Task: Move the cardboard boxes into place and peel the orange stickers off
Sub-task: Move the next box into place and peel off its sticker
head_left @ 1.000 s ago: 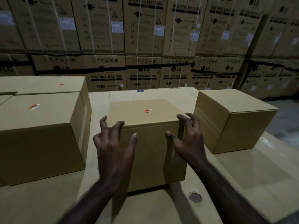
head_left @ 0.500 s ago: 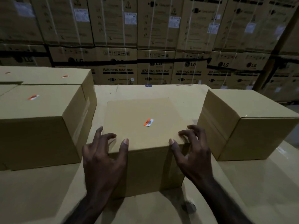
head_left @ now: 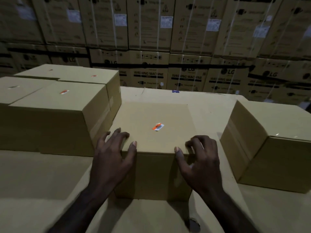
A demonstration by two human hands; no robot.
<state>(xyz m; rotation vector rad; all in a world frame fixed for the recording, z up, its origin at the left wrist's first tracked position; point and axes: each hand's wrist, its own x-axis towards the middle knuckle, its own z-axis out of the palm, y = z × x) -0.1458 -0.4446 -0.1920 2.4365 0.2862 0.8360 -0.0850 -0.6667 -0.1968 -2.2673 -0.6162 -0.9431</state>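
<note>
Cardboard middle box (head_left: 156,118) sits on the cardboard-covered platform (head_left: 42,179), its left side against the stacked boxes (head_left: 55,115), with another box (head_left: 272,137) apart on its right. Left hand (head_left: 111,158) and right hand (head_left: 202,163) both clamp its near top corners, fingers curled over the edge, thumbs on the top. An orange sticker (head_left: 157,126) (with a barcode) lies stuck flat near the top's centre.
</note>
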